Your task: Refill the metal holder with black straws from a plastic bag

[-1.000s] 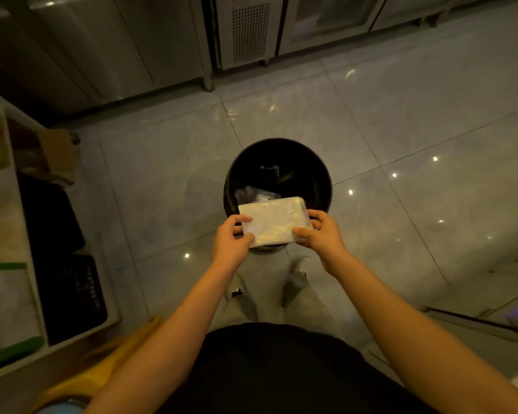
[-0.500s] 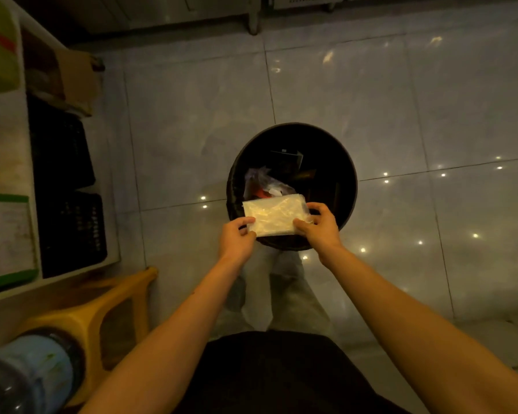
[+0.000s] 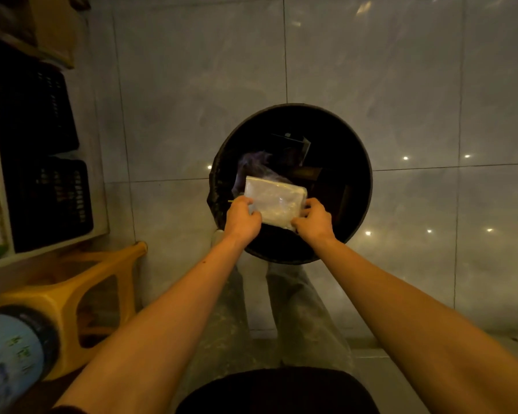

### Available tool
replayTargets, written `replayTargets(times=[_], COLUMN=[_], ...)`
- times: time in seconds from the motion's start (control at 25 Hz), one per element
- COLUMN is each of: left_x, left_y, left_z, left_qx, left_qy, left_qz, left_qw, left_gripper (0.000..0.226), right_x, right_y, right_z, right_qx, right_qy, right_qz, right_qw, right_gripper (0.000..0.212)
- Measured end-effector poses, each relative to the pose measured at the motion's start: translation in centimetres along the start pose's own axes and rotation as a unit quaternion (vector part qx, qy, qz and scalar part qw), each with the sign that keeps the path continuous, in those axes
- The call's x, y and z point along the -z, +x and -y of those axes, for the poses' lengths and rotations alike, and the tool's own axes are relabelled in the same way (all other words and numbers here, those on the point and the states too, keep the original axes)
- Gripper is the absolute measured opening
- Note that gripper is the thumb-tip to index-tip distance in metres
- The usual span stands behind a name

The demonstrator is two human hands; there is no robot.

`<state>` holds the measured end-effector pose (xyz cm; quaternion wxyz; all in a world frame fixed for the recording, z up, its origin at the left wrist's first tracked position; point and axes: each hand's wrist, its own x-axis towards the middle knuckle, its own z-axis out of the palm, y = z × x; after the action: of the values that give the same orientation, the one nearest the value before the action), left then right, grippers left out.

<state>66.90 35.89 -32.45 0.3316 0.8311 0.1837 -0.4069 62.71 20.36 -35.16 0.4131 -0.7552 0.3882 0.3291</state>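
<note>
Both hands are clamped on the bag [image 3: 277,201]: the left hand [image 3: 242,221] pinches its left end and the right hand [image 3: 313,222] its near right corner, thumbs on top and fingers curled under, so the pale, folded packet spans the gap between them. It looks flat and shows no black straws, though the film is too cloudy to be sure it is empty. Neither straws nor holder is in view. Directly below the grip gapes the bin [image 3: 353,174], with a crumpled wrapper [image 3: 254,164] and a dark carton [image 3: 293,144] lying in it just beyond the bag. The main risk, as I judge it, is letting go over that opening while straws remain folded inside, which would send clean stock into rubbish. The film also looks slick, so a pinch at the edges could slip. If one hand opens first, the packet may swing on the other, unfold, and catch the near rim or drop to the floor [image 3: 192,100] by the feet. Well left of the grip stand a stool [image 3: 72,294] and shelved crates [image 3: 42,189], clear of any fall.
</note>
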Motion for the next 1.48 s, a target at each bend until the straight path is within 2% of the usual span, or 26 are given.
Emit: replayTargets(times=[0.12, 0.28, 0.52, 0.68, 1.0, 1.28, 1.48], left_x=[-0.4, -0.6, -2.8, -4.4, -3.8, -3.6, -3.5], left_y=[2.0, 4.6, 6.1, 6.3, 7.5, 7.5, 6.6], left_z=[-0.1, 0.2, -0.3, -0.6, 0.5, 0.4, -0.1], left_qx=[-0.006, -0.005, -0.035, -0.035, -0.040, -0.047, -0.095], left_qy=[0.014, 0.031, 0.028, 0.031, 0.039, 0.049, 0.075], left_qz=[0.007, 0.018, 0.018, 0.037, 0.014, 0.013, -0.038], left_qw=[1.000, 0.999, 0.999, 0.998, 0.998, 0.998, 0.992], left_gripper=[0.045, 0.046, 0.048, 0.048, 0.056, 0.055, 0.047], right_x=[-1.2, -2.2, -1.6, -0.7, -2.0, -2.5, -1.7], right_y=[1.7, 3.8, 5.4, 5.6, 6.6, 7.4, 6.4], right_z=[-0.4, -0.7, -1.8, -2.8, -2.0, -2.4, -2.0], right_qx=[-0.013, -0.023, -0.027, -0.031, -0.009, -0.009, 0.010], right_qy=[0.010, 0.035, 0.058, 0.052, 0.071, 0.106, 0.103], right_qz=[-0.001, -0.007, -0.037, -0.023, 0.043, 0.043, 0.033], right_qw=[1.000, 0.999, 0.997, 0.998, 0.997, 0.993, 0.994], right_gripper=[0.043, 0.052, 0.040, 0.044, 0.056, 0.072, 0.074])
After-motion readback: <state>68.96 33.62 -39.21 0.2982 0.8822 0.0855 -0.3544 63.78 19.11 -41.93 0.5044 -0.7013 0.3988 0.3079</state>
